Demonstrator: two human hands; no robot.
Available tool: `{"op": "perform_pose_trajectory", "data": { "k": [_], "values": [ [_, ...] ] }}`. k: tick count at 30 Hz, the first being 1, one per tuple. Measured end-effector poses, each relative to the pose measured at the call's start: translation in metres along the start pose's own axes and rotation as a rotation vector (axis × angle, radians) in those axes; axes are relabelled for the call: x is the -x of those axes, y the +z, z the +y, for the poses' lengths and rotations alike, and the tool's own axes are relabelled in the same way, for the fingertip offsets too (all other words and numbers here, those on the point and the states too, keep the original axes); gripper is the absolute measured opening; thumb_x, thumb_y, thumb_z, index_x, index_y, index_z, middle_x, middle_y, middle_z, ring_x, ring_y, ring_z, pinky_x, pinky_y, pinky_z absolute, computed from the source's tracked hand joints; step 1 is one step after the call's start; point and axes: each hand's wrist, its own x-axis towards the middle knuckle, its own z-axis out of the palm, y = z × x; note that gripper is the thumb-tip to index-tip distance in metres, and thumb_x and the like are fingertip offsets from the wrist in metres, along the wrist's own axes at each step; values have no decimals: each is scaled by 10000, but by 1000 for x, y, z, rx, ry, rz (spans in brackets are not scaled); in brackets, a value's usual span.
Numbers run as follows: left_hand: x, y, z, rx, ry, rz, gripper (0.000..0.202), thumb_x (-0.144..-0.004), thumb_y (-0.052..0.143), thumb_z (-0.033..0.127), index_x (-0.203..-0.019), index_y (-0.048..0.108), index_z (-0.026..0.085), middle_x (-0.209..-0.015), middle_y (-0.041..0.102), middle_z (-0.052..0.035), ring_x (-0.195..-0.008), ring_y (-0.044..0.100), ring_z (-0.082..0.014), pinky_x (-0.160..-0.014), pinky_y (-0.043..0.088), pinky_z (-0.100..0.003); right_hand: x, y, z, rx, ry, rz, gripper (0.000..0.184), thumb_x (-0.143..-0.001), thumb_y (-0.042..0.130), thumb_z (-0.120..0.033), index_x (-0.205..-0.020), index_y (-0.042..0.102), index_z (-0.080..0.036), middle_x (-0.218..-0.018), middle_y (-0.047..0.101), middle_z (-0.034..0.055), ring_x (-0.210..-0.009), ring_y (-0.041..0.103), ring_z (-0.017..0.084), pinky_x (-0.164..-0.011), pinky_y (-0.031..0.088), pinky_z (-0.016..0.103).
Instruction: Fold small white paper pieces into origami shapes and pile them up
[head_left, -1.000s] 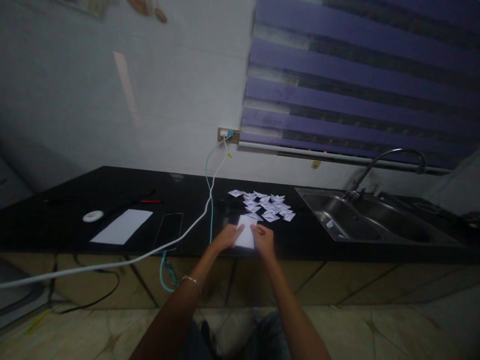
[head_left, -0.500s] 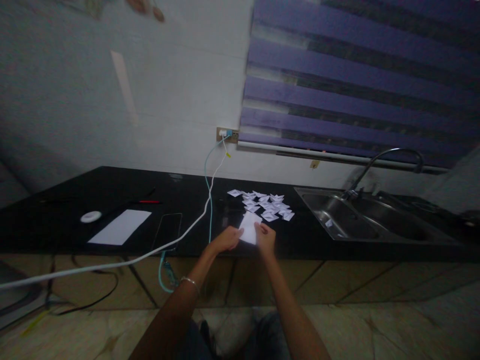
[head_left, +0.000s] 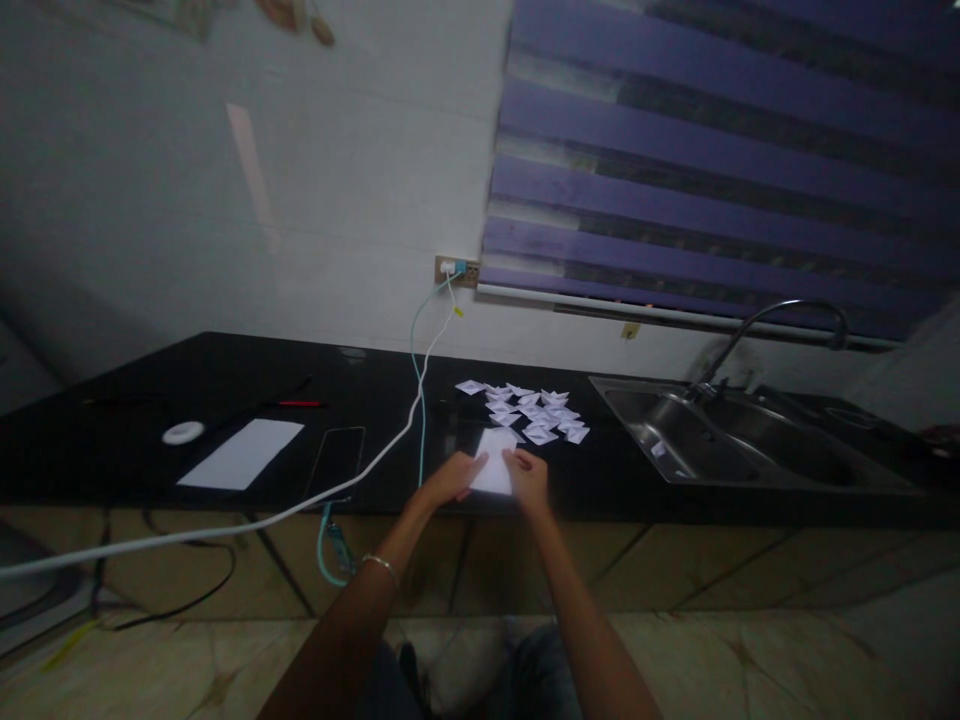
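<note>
Nearest, the left hand (head_left: 452, 478) and the right hand (head_left: 529, 480) close on opposite side edges of a small, white, rectangular paper piece (head_left: 493, 466), thumbs on top, over the front part of the black, glossy tabletop (head_left: 600, 472); whether it rests there or is lifted, I cannot tell. For clean handling, an even, light grip seems best: square the edges, then press any crease against the hard surface from its middle outward. Just beyond lie small, white, pointed folded-paper shapes (head_left: 529, 404), loosely clustered; working on the near side should avoid nudging or flattening them.
</note>
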Motion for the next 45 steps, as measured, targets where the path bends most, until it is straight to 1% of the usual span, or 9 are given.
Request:
{"op": "perform_pose_trajectory", "data": {
  "k": [5, 16, 20, 23, 27, 31, 34, 39, 45],
  "values": [
    [-3, 1, -4, 65, 49, 53, 634, -824, 291, 652, -499, 489, 146, -384, 448, 24, -356, 419, -91, -423, 316, -212, 0, -2, -2, -8, 16, -54, 398, -684, 640, -504, -629, 610, -111, -524, 496, 1, -491, 417, 105, -430, 297, 205],
    [-7, 2, -9, 114, 79, 83, 578, -798, 352, 660, -634, 531, 135, -463, 487, 23, -404, 422, -96, -404, 294, -209, 0, -3, -2, 13, 8, -131, 356, -699, 641, -458, -631, 620, -110, -534, 496, -9, -496, 418, 101, -433, 289, 201],
    [-8, 2, -11, 139, 24, 80, 634, -812, 277, 677, -585, 518, 136, -423, 457, 24, -373, 407, -95, -406, 298, -216, 0, -4, -1, 14, -7, -147, 358, -700, 646, -458, -641, 640, -105, -533, 508, -6, -495, 426, 101, -435, 296, 200],
    [-8, 1, -11, 157, 33, 102, 660, -829, 236, 667, -577, 524, 129, -436, 462, 17, -378, 414, -94, -419, 307, -216, 0, -4, 0, -1, 7, -171, 364, -688, 659, -463, -671, 664, -99, -542, 535, 2, -493, 443, 103, -439, 309, 201],
    [-8, 0, -10, 154, 72, 128, 625, -842, 266, 637, -631, 549, 121, -484, 486, 8, -431, 435, -105, -445, 320, -219, 0, -4, -1, -20, 30, -196, 404, -667, 667, -492, -732, 690, -94, -571, 577, 20, -503, 477, 117, -448, 334, 208],
    [-8, -1, -6, 178, 116, 193, 522, -823, 380, 605, -747, 566, 124, -598, 536, 5, -527, 460, -112, -491, 338, -215, 1, -4, 0, -5, 27, -201, 401, -669, 660, -499, -691, 675, -99, -539, 545, 11, -484, 443, 105, -426, 301, 201],
    [-9, -1, -5, 177, 139, 228, 489, -809, 420, 596, -729, 547, 131, -642, 537, 3, -583, 463, -117, -525, 347, -216, 2, -3, 0, 1, 28, -198, 377, -676, 661, -482, -647, 649, -106, -526, 515, -1, -479, 416, 94, -425, 282, 195],
    [-12, -1, -9, 211, 63, 274, 527, -779, 408, 650, -709, 533, 142, -621, 522, -1, -585, 445, -131, -510, 331, -229, 4, -1, -5, -31, 52, -173, 363, -669, 671, -468, -640, 629, -109, -534, 501, -8, -489, 408, 90, -438, 280, 193],
    [-13, -1, -8, 194, 21, 271, 600, -772, 338, 704, -658, 514, 142, -583, 521, -5, -556, 440, -127, -508, 329, -238, 4, -1, -8, -60, 46, -188, 336, -661, 686, -439, -631, 638, -108, -532, 502, -15, -492, 404, 88, -460, 283, 200]
  ]
}}
